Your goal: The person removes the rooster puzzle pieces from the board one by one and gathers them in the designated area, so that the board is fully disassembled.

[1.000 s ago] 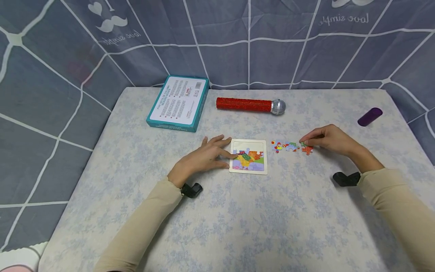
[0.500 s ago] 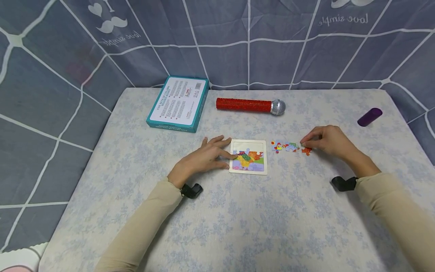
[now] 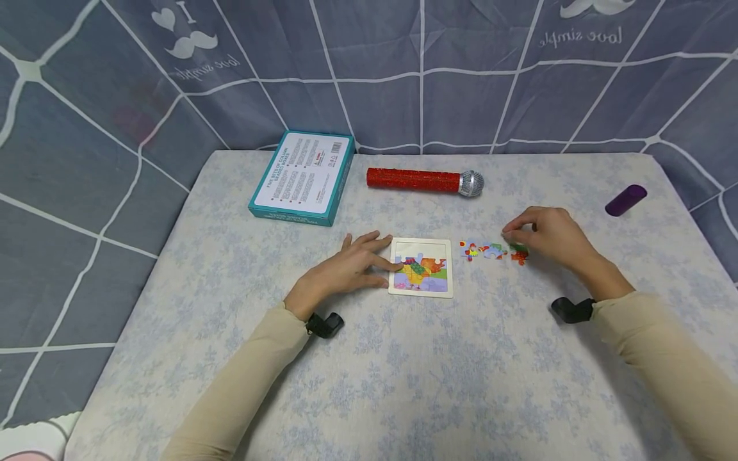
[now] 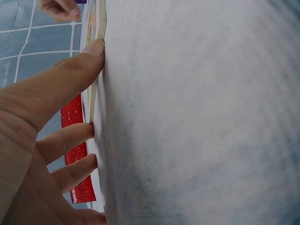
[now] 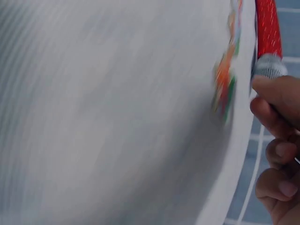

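A small square jigsaw tray (image 3: 421, 241) with a pale rim lies mid-table, its lower part filled with a colourful picture. My left hand (image 3: 348, 269) rests at its left side, fingers spread; one fingertip lies on the puzzle and the thumb touches the edge. In the left wrist view the thumb (image 4: 70, 75) meets the tray's side. Right of the tray, loose puzzle pieces (image 3: 492, 250) lie in a row. Above the row's right end, my right hand (image 3: 550, 237) pinches what looks like a puzzle piece, mostly hidden by the fingertips. Green and orange-red pieces (image 3: 519, 256) lie below it.
A red glitter microphone (image 3: 414, 180) with a silver head lies behind the tray. The teal and white box (image 3: 305, 171) stands at back left. A dark purple cylinder (image 3: 626, 200) lies at back right. Grey-blue tiled-pattern curtains (image 3: 380, 109) hang behind the table.
My right hand has risen slightly and shifted left from the pieces at the row's right end; more green shows beneath it. The left hand stays put on the tray.
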`<state>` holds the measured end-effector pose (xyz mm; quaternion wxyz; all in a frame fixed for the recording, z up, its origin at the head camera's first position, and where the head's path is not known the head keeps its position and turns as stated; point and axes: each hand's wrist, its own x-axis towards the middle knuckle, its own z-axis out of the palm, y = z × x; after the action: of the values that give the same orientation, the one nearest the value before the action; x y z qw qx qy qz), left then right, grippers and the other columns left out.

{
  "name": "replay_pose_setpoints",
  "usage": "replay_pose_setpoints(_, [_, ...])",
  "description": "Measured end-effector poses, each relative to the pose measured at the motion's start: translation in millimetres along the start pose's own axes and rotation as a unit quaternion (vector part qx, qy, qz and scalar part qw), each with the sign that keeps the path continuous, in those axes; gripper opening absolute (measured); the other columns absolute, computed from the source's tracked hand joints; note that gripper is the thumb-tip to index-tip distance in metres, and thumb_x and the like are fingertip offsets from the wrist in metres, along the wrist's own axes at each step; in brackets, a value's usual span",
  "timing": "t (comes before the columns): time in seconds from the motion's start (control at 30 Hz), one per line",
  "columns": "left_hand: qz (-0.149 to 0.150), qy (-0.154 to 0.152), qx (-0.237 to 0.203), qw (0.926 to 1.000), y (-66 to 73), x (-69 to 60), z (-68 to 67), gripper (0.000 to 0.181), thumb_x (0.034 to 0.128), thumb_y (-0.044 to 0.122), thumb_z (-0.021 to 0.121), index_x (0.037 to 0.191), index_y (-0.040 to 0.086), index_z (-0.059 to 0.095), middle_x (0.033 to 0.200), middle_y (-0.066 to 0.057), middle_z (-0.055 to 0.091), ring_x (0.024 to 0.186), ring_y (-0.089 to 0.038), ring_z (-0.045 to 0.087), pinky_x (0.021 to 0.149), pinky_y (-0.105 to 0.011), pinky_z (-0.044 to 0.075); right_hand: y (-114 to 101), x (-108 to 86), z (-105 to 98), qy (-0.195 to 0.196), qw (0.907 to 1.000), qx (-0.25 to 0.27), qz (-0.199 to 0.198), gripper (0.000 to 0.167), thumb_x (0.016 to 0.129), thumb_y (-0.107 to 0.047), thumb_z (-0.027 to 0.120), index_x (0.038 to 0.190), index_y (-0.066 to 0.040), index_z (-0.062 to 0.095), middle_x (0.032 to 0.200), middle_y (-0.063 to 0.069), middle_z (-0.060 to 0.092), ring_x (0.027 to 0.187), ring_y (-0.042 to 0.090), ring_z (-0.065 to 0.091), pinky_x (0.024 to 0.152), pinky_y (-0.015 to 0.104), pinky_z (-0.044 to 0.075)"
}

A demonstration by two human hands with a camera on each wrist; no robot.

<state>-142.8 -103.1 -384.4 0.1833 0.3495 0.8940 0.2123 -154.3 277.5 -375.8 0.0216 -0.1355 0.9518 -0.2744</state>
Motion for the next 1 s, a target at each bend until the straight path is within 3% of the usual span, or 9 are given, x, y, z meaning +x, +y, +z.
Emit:
replay_pose_setpoints(0.17, [0.001, 0.001, 0.002, 1.0, -0.1, -0.7, 0.0, 0.04, 0.0893, 0.029, 0.073, 0.129, 0.022, 0.067, 0.159, -0.01, 0.03, 0.149, -0.033, 0.013, 0.11, -0.07, 0.003, -29, 11.8, 15, -0.014, 0.9991, 0.007, -0.039, 0.013, 0.092, -0.013, 0.069, 0.1, -0.009, 0.078, 0.099, 0.005, 0.07, 0.065, 0.018, 0.049, 0.057, 0.032, 0.04])
replay_pose_setpoints(0.33, [-0.003, 0.001, -0.001, 1.0, -0.4, -0.8, 0.2, 0.04, 0.0892, 0.029, 0.073, 0.128, 0.022, 0.067, 0.158, -0.01, 0.03, 0.149, -0.033, 0.013, 0.11, -0.07, 0.003, -68, 23.9, 39, -0.069, 0.9931, 0.013, -0.094, 0.017, 0.088, -0.012, 0.073, 0.104, -0.007, 0.077, 0.098, 0.003, 0.07, 0.077, 0.016, 0.057, 0.072, 0.035, 0.044])
replay_pose_setpoints(0.47, [-0.001, 0.001, 0.003, 1.0, -1.4, -0.3, 0.4, 0.04, 0.0895, 0.03, 0.073, 0.129, 0.023, 0.067, 0.158, -0.009, 0.03, 0.149, -0.033, 0.013, 0.109, -0.071, 0.004, -94, 28.0, 57, -0.111, 0.9869, 0.012, -0.116, 0.022, 0.087, -0.015, 0.075, 0.108, -0.009, 0.077, 0.1, 0.0, 0.069, 0.087, 0.016, 0.059, 0.076, 0.037, 0.047])
replay_pose_setpoints(0.67, [0.005, 0.005, 0.002, 1.0, -2.2, -0.5, 1.6, 0.04, 0.0897, 0.03, 0.072, 0.128, 0.024, 0.067, 0.158, -0.009, 0.03, 0.149, -0.033, 0.014, 0.109, -0.072, 0.005, -116, 29.6, 70, -0.136, 0.9839, -0.007, -0.116, 0.025, 0.086, -0.019, 0.076, 0.11, -0.011, 0.077, 0.102, -0.002, 0.066, 0.084, 0.015, 0.059, 0.072, 0.036, 0.05])
replay_pose_setpoints(1.0, [0.011, 0.011, -0.002, 0.9999, -1.7, 0.1, -2.0, 0.04, 0.0882, 0.028, 0.075, 0.127, 0.024, 0.069, 0.155, -0.01, 0.036, 0.148, -0.035, 0.018, 0.108, -0.073, 0.009, -126, 28.9, 76, -0.141, 0.9868, -0.005, -0.079, 0.021, 0.085, -0.017, 0.078, 0.105, -0.014, 0.078, 0.1, -0.004, 0.066, 0.078, 0.013, 0.058, 0.065, 0.032, 0.047])
